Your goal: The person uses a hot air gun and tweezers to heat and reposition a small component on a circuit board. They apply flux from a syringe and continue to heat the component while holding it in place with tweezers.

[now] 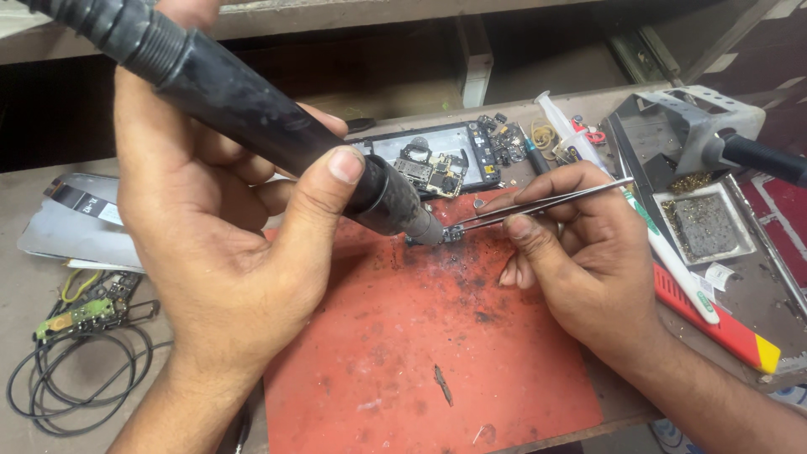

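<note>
My left hand (218,227) grips a thick black hot-air wand (252,109), its metal nozzle (424,227) pointing down at a tiny component (452,234) on a scorched red mat (420,353). My right hand (580,252) holds slim metal tweezers (546,202) whose tips pinch that small component right beside the nozzle. An opened phone (437,160) with its circuit board exposed lies just behind the mat.
A soldering iron stand (698,126) with a dirty sponge tray (706,223) sits at the right. A syringe (563,126), a red-handled tool (723,328), a green board with black wires (76,319) and a grey flat part (67,227) lie around.
</note>
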